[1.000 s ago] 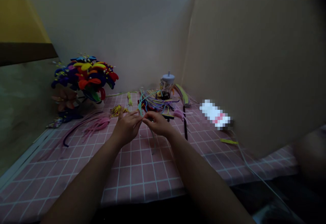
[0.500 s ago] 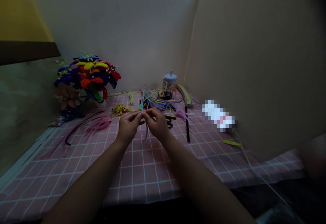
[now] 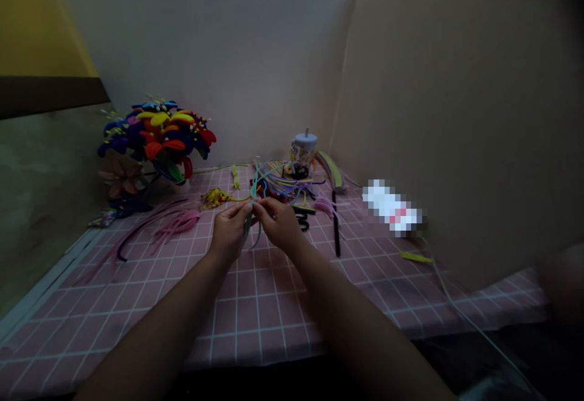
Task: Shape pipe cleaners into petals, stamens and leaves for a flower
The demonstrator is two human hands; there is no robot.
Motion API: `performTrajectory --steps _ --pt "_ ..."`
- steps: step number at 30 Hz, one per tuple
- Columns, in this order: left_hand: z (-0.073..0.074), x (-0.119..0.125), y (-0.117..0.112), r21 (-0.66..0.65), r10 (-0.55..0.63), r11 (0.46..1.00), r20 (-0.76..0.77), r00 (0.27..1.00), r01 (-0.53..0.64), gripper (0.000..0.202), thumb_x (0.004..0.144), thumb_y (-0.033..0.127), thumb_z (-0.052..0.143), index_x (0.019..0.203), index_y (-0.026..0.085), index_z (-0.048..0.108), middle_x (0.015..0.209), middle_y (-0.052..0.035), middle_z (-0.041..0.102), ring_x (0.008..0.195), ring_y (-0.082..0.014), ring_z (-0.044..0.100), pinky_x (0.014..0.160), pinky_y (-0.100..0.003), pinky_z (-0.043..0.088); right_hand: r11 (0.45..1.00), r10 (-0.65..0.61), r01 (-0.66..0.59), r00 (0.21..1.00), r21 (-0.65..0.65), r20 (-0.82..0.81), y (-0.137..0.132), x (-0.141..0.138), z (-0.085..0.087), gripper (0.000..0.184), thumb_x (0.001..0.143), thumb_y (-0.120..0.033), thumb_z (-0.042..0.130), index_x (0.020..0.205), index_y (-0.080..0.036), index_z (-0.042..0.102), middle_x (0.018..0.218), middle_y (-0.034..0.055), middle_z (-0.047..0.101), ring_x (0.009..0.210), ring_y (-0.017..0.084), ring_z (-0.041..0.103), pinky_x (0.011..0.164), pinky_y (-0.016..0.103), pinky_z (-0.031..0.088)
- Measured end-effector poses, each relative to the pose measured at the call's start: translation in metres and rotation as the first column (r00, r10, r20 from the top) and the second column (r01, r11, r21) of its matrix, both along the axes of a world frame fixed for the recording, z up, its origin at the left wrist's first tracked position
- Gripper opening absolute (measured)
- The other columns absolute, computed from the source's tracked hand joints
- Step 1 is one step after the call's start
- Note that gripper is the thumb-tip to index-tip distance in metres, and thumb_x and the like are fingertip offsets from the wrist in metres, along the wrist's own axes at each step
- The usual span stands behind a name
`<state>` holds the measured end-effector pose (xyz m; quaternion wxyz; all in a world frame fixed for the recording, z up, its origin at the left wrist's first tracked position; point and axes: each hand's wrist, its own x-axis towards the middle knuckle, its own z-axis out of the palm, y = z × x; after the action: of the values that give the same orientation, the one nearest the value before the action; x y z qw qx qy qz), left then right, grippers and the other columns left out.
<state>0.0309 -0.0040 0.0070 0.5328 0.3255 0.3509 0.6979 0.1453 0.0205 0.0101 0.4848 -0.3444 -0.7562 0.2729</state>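
Between my two hands, over the middle of the table, are pale green pipe cleaners [image 3: 254,185]. Their upper ends curve away from me, and thin tails hang below my fingers. My left hand [image 3: 228,228] pinches them with thumb and forefinger. My right hand [image 3: 278,223] is closed on them too, its fingertips touching the left ones. Just behind lies a loose pile of coloured pipe cleaners [image 3: 287,187], lilac, yellow and blue. Scissors [image 3: 303,223] with dark handles rest partly hidden by my right hand. Left of my hands sits a heap of yellow and red flower stamens [image 3: 215,198].
A bouquet of pipe-cleaner flowers [image 3: 164,136] stands at the back left, pink strips [image 3: 176,224] before it. A lidded cup [image 3: 303,156] is at the back. To the right are a dark stick [image 3: 336,230], a blurred-out bright phone-like object [image 3: 392,206], a yellow strip [image 3: 416,257] and a cable [image 3: 460,310].
The hanging tails of the green pipe cleaners have swung left, under my left hand. My hands keep nearly the same place, fingertips still together.
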Motion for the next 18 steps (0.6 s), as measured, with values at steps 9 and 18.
performTrajectory --steps 9,18 --pt "0.0008 -0.0018 0.0020 0.023 -0.101 0.995 0.065 0.993 0.100 0.020 0.058 0.024 0.075 0.076 0.015 0.070 0.102 -0.0067 0.067 0.092 -0.0160 0.061 0.085 -0.029 0.046 0.951 0.209 -0.242 0.962 -0.192 -0.176 0.0078 -0.0028 -0.0035 0.029 0.082 -0.039 0.049 0.086 -0.016 0.067 0.075 0.0021 0.062 0.074 0.015 0.055 0.070 0.027 0.043" --pt "0.0011 -0.0094 0.0019 -0.005 -0.235 0.972 0.058 0.970 0.235 0.019 0.060 0.023 0.073 0.077 0.015 0.069 0.089 -0.0056 0.069 0.079 -0.0141 0.062 0.077 -0.028 0.047 0.667 0.262 -0.589 0.759 -0.457 -0.596 0.0046 -0.0054 -0.0052 0.034 0.066 -0.044 0.067 0.083 -0.015 0.063 0.071 -0.0001 0.060 0.068 0.011 0.055 0.072 0.028 0.045"
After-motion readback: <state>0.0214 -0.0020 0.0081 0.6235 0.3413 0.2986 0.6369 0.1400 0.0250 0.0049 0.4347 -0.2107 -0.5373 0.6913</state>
